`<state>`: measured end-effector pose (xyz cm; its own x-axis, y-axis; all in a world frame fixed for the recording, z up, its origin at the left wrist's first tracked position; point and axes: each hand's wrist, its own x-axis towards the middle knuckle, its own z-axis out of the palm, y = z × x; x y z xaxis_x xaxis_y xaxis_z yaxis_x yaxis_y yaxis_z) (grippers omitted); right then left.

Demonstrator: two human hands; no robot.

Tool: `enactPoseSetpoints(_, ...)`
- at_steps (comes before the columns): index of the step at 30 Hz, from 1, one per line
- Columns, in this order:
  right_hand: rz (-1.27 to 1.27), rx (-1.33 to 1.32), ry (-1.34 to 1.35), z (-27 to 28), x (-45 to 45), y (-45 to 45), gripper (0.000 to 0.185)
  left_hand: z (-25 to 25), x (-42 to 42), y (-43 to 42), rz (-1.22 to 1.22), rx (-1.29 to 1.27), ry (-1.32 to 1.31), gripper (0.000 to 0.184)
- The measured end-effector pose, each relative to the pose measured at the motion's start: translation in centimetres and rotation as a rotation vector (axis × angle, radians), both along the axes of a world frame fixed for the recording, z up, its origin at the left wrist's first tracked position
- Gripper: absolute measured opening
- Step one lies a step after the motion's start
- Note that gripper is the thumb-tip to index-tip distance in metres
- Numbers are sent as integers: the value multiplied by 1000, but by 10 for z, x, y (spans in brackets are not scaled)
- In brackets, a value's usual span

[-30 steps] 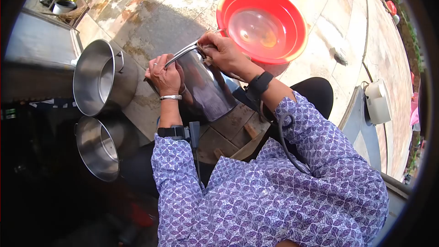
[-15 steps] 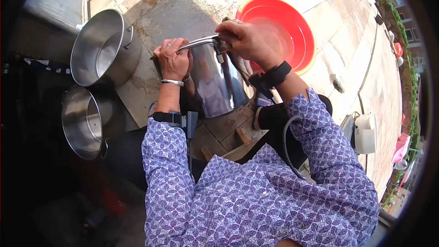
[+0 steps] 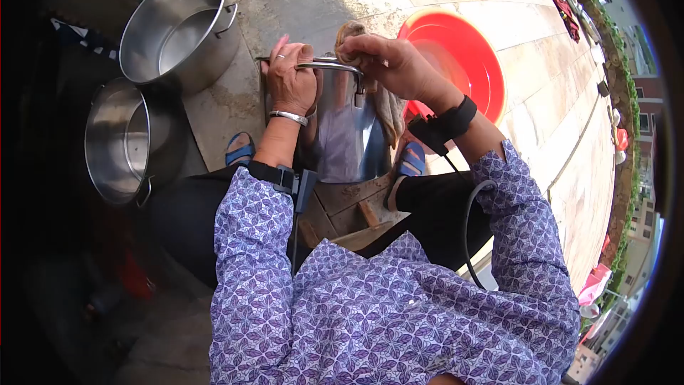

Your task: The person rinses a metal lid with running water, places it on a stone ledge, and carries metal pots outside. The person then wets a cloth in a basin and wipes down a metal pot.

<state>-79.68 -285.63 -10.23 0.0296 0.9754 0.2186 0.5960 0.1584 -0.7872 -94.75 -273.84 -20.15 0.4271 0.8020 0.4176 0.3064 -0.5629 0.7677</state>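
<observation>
A shiny steel pot (image 3: 342, 144) stands between my feet, its side facing me. My left hand (image 3: 291, 84) is closed over the pot's rim at the left, beside the curved metal handle. At the right of the handle, my right hand (image 3: 395, 64) pinches a brown cloth (image 3: 388, 115), which bunches above the rim and hangs down the pot's outer side. The pot's inside is hidden from this angle.
A red basin (image 3: 467, 64) sits beyond my right hand. Two wide steel pots, one farther (image 3: 174, 28) and one nearer (image 3: 117, 144), stand at the left. Blue sandals are on my feet, and small wood pieces (image 3: 368, 214) lie on the floor near the pot.
The view has turned, so the basin and left pots sit differently. The held pot looks more upright, and my right hand with the cloth has moved to the right of the handle.
</observation>
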Motion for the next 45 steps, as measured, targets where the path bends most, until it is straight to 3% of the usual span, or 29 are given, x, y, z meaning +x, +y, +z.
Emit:
enactPoseSetpoints(3, -42, -58, 32, -1, -2, -3, 26, 2, -4, 1, -15, 21, -37, 30)
enactPoseSetpoints(5, -26, -276, -158, 3, 8, -11, 32, -2, -3, 1, 0, 25, -68, 28)
enactPoseSetpoints(6, -16, -280, -166, 2, 10, -11, 32, 0, -2, -5, 120, 135, -28, 30)
enactPoseSetpoints(8, 101, 134, -411, -5, 12, -13, 28, 4, 0, -12, 243, 239, 21, 33)
enactPoseSetpoints(11, 41, -74, -424, 4, 4, -11, 23, 2, -5, -15, 319, 230, 74, 30)
enactPoseSetpoints(13, 69, -135, -421, 8, 0, 1, 20, 1, -8, -5, 104, 104, 14, 38)
enactPoseSetpoints(15, 87, -189, -431, 10, -3, 14, 18, 3, -7, 0, 145, 114, -58, 39)
enactPoseSetpoints(17, 39, -178, -221, 3, -10, 20, 20, 6, -11, 7, 127, -41, -128, 38)
enactPoseSetpoints(19, 29, -200, -165, 1, -16, 15, 23, 1, -11, 10, 130, -12, -108, 36)
enactPoseSetpoints(22, 57, -3, -467, -6, -19, 0, 26, -1, -13, 6, 121, 20, -99, 35)
enactPoseSetpoints(25, 50, -92, -495, 3, -13, -23, 25, -1, -3, -4, 236, 59, -136, 36)
enactPoseSetpoints(28, 14, -201, -367, 9, -12, -20, 21, 1, -3, -6, 231, 97, -35, 38)
enactPoseSetpoints(30, -10, -266, -271, 5, -13, -9, 19, 7, -6, -5, 93, -18, -64, 40)
enactPoseSetpoints(32, 154, -200, 60, -14, -6, 18, 16, 11, -10, -3, 71, -44, -61, 37)
enactPoseSetpoints(33, 152, -195, 63, -12, -8, 26, 16, 11, -11, -2, 45, -81, -62, 35)
enactPoseSetpoints(35, 115, -456, 60, -4, -11, 42, 13, 8, -11, -3, 40, -73, -113, 31)
enactPoseSetpoints(39, 21, -374, 51, -10, -13, 39, 19, 8, -15, -38, 154, -143, -298, 36)
enactPoseSetpoints(41, 66, -422, 135, -13, -11, 30, 20, 9, -18, -66, 230, -54, -273, 39)
enactPoseSetpoints(42, 49, -398, 106, -7, -13, 23, 19, 34, -22, -83, 290, 20, -115, 33)
enactPoseSetpoints(43, 29, -377, 77, -2, -15, 17, 19, 39, -20, -91, 245, -29, -145, 22)
enactPoseSetpoints(45, 14, -349, -16, 3, -17, 13, 19, 54, -11, -103, -13, -488, -324, 18)
